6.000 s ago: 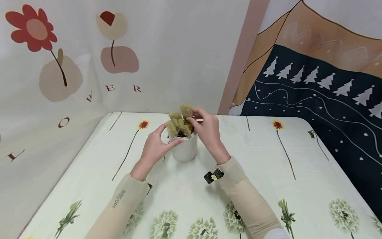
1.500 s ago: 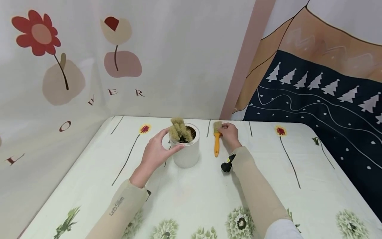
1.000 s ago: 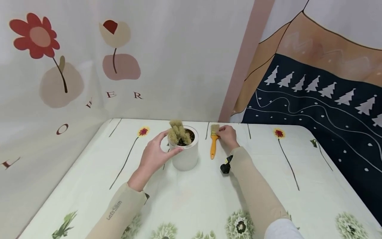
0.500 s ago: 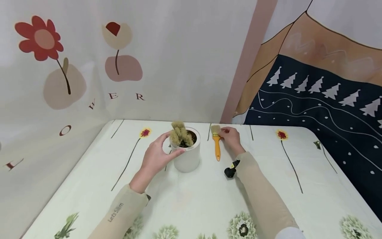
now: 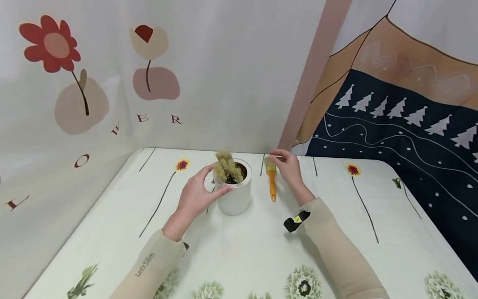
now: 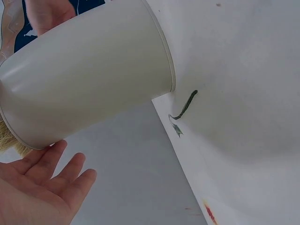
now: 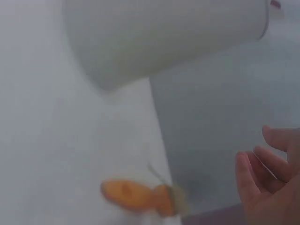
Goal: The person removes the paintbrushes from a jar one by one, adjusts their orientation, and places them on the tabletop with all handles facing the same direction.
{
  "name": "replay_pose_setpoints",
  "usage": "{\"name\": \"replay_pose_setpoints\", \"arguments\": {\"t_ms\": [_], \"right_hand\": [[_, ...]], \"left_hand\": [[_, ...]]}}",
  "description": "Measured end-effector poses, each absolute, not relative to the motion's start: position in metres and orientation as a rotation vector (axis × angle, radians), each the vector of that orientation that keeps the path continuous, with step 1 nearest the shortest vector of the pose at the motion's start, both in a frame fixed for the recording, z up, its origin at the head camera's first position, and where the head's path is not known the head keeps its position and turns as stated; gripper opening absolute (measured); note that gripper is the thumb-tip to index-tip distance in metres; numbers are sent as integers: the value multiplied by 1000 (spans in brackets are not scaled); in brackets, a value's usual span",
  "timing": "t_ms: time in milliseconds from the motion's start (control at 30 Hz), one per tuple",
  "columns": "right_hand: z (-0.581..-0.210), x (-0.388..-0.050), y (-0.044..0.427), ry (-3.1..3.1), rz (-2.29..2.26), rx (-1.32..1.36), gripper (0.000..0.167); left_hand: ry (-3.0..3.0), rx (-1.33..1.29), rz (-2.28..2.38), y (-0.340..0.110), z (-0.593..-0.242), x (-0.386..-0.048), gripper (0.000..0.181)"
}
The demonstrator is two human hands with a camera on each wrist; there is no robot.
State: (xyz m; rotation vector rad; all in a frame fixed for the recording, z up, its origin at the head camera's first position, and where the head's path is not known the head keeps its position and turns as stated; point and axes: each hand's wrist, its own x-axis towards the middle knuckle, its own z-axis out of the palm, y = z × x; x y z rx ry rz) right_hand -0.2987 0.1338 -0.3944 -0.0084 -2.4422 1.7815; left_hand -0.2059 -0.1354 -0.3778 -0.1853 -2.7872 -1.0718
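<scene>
A white cylindrical cup (image 5: 236,201) stands upright, with tan bristle heads (image 5: 227,168) sticking out of its mouth; what lies below them inside is dark. My left hand (image 5: 196,191) holds the rim from the left, thumb on the near side. In the left wrist view its fingertips (image 6: 60,145) touch the cup's edge. To the right of the cup lies a flat paintbrush (image 5: 272,182) with an orange handle, bristles pointing away. My right hand (image 5: 292,166) hovers just above the bristles, partly covering them. Between its thumb and fingers (image 7: 246,178), in the right wrist view, there is nothing.
A white tablecloth (image 5: 239,249) with printed flowers covers the table. Its far edge runs close behind the cup and the brush. Beyond it hangs a light backdrop (image 5: 224,83) with flower prints, and a dark blue one with trees (image 5: 373,137) at the right.
My right hand has moved from the bristle heads in the cup to the table at the right. The paintbrush now lies there, and the hand has just lifted off it. My left hand stays at the cup.
</scene>
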Motion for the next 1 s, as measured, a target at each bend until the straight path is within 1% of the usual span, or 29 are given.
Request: {"name": "replay_pose_setpoints", "arguments": {"t_ms": [233, 633, 833, 1000], "right_hand": [[-372, -276, 120, -2434, 1843, 149, 32], [-354, -241, 97, -2368, 1875, 504, 32], [-350, -230, 87, -2388, 1857, 630, 34], [-351, -224, 81, -2461, 1776, 673, 40]], "left_hand": [[-2795, -187, -1072, -134, -377, -207, 89], [-2797, -192, -1099, -135, -377, -207, 89], [-2793, -193, -1106, -134, -377, -207, 91], [-2793, -189, -1115, -136, -376, -205, 92]]}}
